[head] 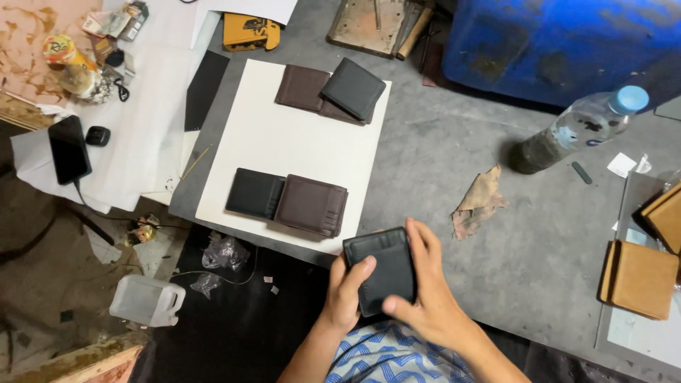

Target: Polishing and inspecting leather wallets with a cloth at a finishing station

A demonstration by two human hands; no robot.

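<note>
Both my hands grip one black wallet: left hand and right hand (thumbs on top). Four wallets lie on the white board nearby.

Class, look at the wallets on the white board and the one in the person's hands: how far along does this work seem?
Done, it seems: four wallets lie on the white board, a brown and black pair at the far end, a black and brown pair nearer. In hand: a fifth black wallet, shut, gripped by the left hand and right hand. Left: setting it down; tan pieces wait at right.
</note>
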